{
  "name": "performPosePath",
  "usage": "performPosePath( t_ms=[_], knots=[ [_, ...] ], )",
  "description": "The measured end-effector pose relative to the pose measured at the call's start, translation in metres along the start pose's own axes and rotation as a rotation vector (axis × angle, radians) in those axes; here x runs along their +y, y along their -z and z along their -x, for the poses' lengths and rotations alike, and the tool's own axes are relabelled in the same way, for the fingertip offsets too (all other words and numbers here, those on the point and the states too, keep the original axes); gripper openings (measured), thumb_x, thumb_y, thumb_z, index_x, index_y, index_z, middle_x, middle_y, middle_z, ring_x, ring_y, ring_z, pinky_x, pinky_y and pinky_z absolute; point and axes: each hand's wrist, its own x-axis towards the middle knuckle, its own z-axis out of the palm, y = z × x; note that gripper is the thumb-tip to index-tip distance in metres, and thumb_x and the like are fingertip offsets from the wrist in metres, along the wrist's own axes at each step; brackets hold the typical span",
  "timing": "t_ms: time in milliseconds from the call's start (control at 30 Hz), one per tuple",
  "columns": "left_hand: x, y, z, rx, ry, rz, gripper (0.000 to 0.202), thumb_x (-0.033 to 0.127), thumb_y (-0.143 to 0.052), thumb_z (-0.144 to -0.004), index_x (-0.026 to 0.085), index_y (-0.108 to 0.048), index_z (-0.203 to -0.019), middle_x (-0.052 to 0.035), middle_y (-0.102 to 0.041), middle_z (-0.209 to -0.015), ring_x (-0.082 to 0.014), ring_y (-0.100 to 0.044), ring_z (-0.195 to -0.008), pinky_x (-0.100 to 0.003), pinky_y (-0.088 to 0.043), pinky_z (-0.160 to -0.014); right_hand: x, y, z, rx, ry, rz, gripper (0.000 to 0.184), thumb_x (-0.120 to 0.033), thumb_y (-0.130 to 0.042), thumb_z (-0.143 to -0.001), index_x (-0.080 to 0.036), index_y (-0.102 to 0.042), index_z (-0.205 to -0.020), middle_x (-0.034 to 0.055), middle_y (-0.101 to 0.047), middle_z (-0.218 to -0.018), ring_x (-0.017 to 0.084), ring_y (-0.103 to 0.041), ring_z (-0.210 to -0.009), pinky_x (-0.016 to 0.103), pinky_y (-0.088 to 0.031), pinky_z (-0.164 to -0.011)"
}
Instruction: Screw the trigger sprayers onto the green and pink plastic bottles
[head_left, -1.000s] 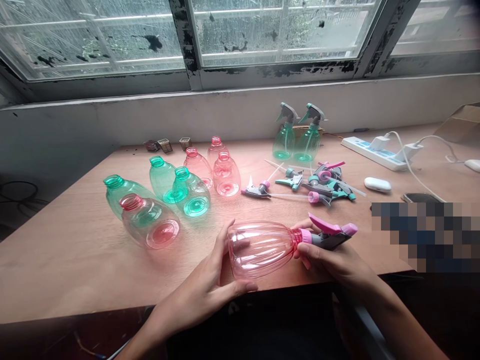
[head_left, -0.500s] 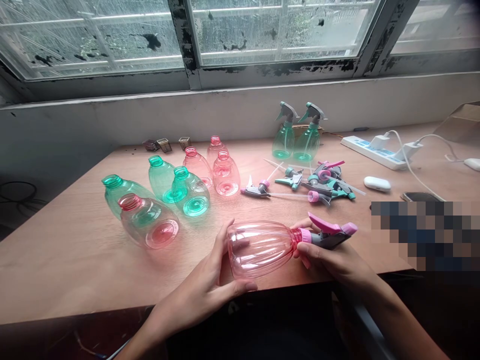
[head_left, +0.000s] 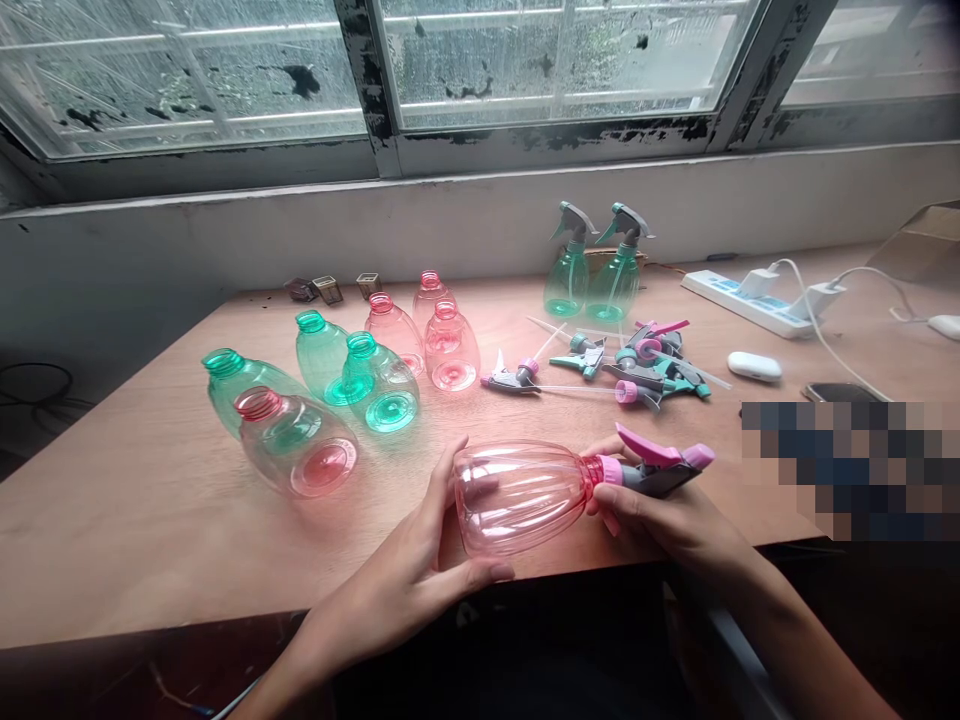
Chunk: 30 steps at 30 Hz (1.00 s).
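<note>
A clear pink bottle (head_left: 517, 495) lies on its side over the near edge of the wooden table (head_left: 150, 500). My left hand (head_left: 420, 570) cups its wide base, thumb and fingers wrapped round it. My right hand (head_left: 667, 520) grips the pink-and-grey trigger spray head (head_left: 660, 465) fitted on the bottle's neck.
Several empty green and pink bottles (head_left: 330, 390) lie at the left. A heap of loose spray heads (head_left: 630, 362) sits mid-table, with two finished green spray bottles (head_left: 592, 265) behind. A power strip (head_left: 742, 295), a white case (head_left: 754, 367) and a phone (head_left: 832, 393) are at the right.
</note>
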Motion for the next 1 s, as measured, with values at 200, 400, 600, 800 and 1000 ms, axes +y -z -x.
performPosePath(
  t_ms=[200,400,600,800,1000],
  knots=[
    [-0.0033,0.0007,-0.0002,-0.012,0.001,-0.007,0.106,0.043,-0.073,-0.099,0.030,0.005,-0.169,-0.0100,-0.021,-0.178,-0.0319,-0.014,-0.165,-0.050,-0.025,-0.133,0.0002,0.0000,0.0008,-0.012,0.006,0.003,0.033,-0.048,-0.073,-0.098,-0.019,-0.079,-0.084,0.0000,-0.062,-0.069,0.015,-0.050,-0.063,0.029,-0.035,-0.059],
    [-0.0030,-0.0002,0.0013,-0.001,0.012,-0.018,0.107,0.044,-0.074,-0.097,0.030,0.003,-0.170,-0.0099,-0.023,-0.178,-0.0335,-0.016,-0.164,-0.050,-0.026,-0.133,0.0000,0.0011,0.0000,-0.025,0.017,0.014,0.033,-0.047,-0.071,-0.100,-0.019,-0.079,-0.085,-0.0005,-0.062,-0.068,0.014,-0.049,-0.062,0.029,-0.033,-0.057],
    [-0.0001,0.0001,0.0007,-0.004,0.006,-0.021,0.104,0.043,-0.073,-0.099,0.030,0.003,-0.169,-0.0103,-0.032,-0.175,-0.0327,-0.018,-0.164,-0.049,-0.029,-0.132,-0.0018,0.0003,-0.0010,-0.015,0.005,0.023,0.035,-0.051,-0.074,-0.097,-0.019,-0.079,-0.083,0.0003,-0.062,-0.068,0.014,-0.049,-0.062,0.028,-0.034,-0.056],
    [-0.0010,-0.0001,-0.0001,-0.002,-0.008,-0.017,0.102,0.044,-0.072,-0.099,0.030,0.000,-0.169,-0.0106,-0.030,-0.175,-0.0327,-0.019,-0.164,-0.048,-0.030,-0.131,-0.0039,-0.0012,-0.0005,-0.015,0.004,-0.009,0.036,-0.052,-0.076,-0.095,-0.018,-0.079,-0.083,0.0006,-0.062,-0.068,0.013,-0.049,-0.061,0.027,-0.034,-0.054],
    [-0.0020,-0.0008,0.0003,0.002,-0.005,-0.020,0.103,0.044,-0.074,-0.098,0.031,-0.001,-0.170,-0.0106,-0.031,-0.175,-0.0335,-0.020,-0.164,-0.049,-0.030,-0.131,-0.0061,-0.0019,-0.0009,-0.009,0.000,-0.024,0.035,-0.051,-0.078,-0.094,-0.018,-0.079,-0.082,0.0011,-0.062,-0.068,0.014,-0.051,-0.062,0.027,-0.036,-0.054]
  ],
)
